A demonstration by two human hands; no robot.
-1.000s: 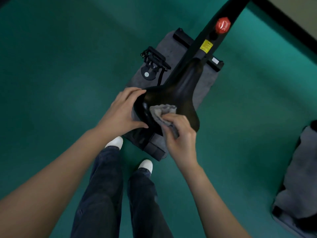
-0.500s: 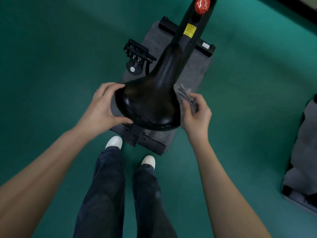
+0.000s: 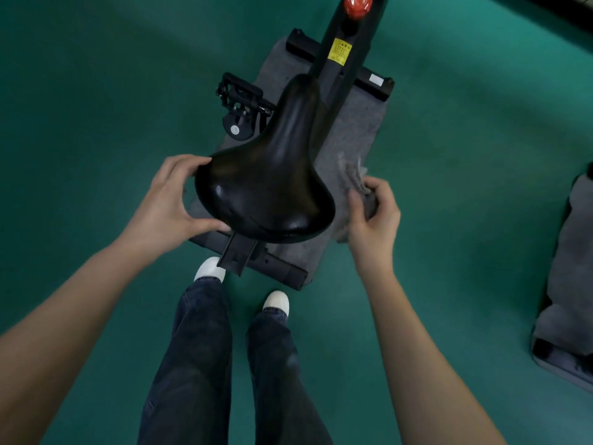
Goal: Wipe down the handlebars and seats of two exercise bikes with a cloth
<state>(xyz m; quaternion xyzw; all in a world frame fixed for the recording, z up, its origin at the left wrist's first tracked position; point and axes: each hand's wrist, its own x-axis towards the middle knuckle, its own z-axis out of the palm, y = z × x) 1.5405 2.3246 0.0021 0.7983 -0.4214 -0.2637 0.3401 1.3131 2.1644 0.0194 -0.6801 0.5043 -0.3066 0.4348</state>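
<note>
Now my left hand (image 3: 167, 200) grips the seat (image 3: 266, 187) at its left rear edge, fingers and thumb spread round the rim. My right hand (image 3: 373, 216) curls tight on the bunched cloth (image 3: 356, 175), just beside the seat's right edge, not on top.

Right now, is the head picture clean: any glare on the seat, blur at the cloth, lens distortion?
Head view: soft glints on the black seat, no washout; the cloth in the right hand is motion-blurred; the left hand on the seat's edge is sharp; wide-angle stretch on the forearms.
</note>
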